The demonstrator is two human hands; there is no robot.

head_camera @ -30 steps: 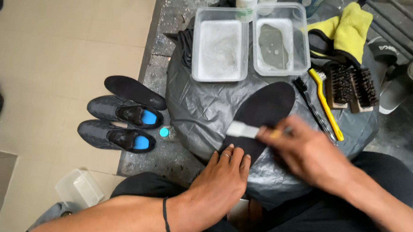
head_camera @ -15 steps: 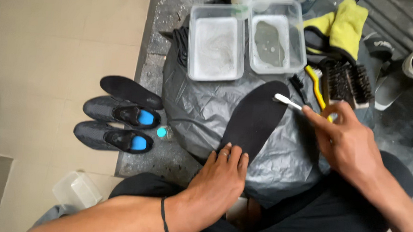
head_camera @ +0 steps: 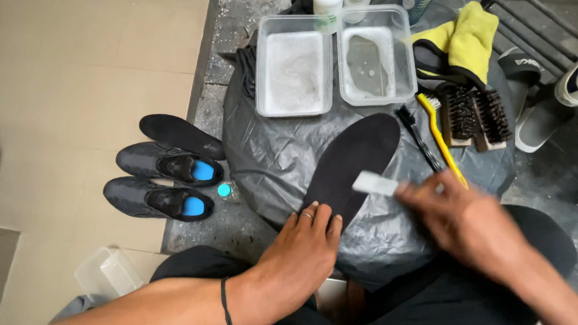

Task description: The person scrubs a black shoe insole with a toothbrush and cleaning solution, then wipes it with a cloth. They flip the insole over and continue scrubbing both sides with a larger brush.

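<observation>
A black shoe insole [head_camera: 358, 161] lies on a round surface covered with grey plastic sheeting [head_camera: 276, 155]. My left hand [head_camera: 300, 255] presses flat on the insole's near end, fingers spread. My right hand [head_camera: 470, 221], blurred by motion, grips a small white-headed brush [head_camera: 375, 183] whose head rests against the insole's right edge.
Two clear tubs of cloudy water [head_camera: 293, 74] [head_camera: 375, 55] stand at the back, with bottles behind. A yellow cloth [head_camera: 464, 36], bristle brushes [head_camera: 473, 116], a yellow-handled brush [head_camera: 440, 137] and a black brush lie right. Dark shoes [head_camera: 163, 182] and another insole [head_camera: 181, 136] lie left on the floor.
My right hand swung the brush up off the insole towards the brushes, then came back down onto its right side. My left hand stayed on the near end.
</observation>
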